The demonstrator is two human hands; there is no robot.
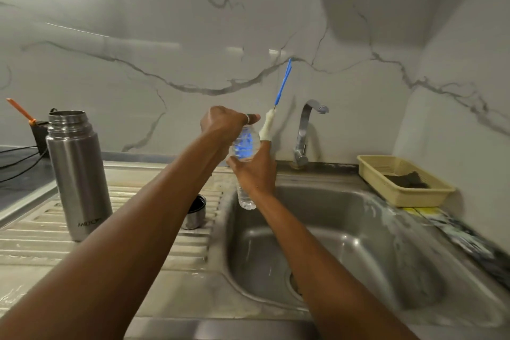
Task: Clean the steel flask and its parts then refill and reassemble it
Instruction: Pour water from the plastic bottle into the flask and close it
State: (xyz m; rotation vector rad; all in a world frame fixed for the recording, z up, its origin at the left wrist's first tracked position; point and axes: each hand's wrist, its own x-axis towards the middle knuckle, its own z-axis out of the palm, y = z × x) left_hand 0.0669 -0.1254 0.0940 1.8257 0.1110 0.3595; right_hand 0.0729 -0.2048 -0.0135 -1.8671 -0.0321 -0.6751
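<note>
Two bare arms reach out over the sink (358, 234). Left hand (225, 125) has its grip curled round the top of a clear plastic bottle (245, 146). Right hand (255, 171) has its grip wrapped round the bottle's middle, and a blue brush (284, 83) sticks up just beside its fingers. Steel flask (78, 174) stands open on the bench (165, 298), left of the sink.

Left of the sink basin (358, 251), the ribbed drainboard (33, 234) carries an upright flask (78, 174) and a steel cup (194, 215); right, a yellow tray (414, 197).
</note>
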